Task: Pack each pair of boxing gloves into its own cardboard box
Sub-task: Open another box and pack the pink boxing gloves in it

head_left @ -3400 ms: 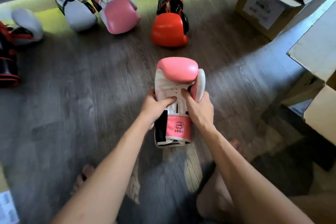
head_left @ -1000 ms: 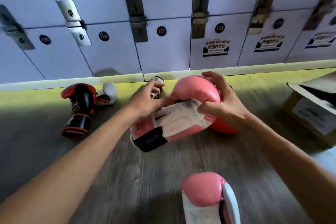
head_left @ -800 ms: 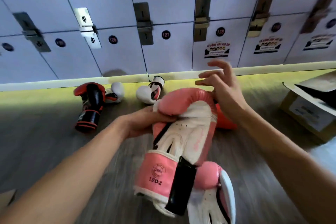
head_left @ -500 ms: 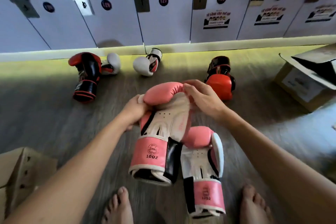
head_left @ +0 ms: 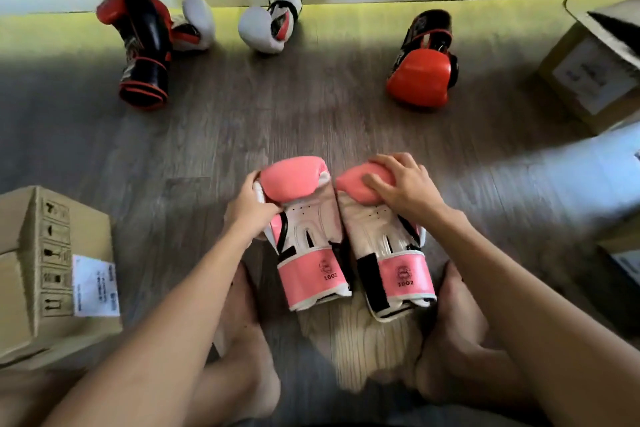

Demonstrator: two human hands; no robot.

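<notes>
Two pink and white boxing gloves lie side by side, palm up, on the wooden floor between my feet. My left hand (head_left: 251, 210) grips the left pink glove (head_left: 308, 236) at its thumb side. My right hand (head_left: 401, 185) curls over the padded top of the right pink glove (head_left: 384, 250). Both cuffs point toward me. A closed cardboard box (head_left: 52, 267) stands at the left. An open cardboard box (head_left: 595, 73) stands at the far right.
Along the yellow strip by the lockers lie a black and red glove (head_left: 143, 48), two white gloves (head_left: 195, 24) (head_left: 266, 22) and a red glove (head_left: 420, 66). More cardboard (head_left: 623, 253) shows at the right edge. My bare feet flank the pink gloves.
The second pink glove came from the far floor and now lies beside the first. Each hand now holds one glove. The camera tilted down.
</notes>
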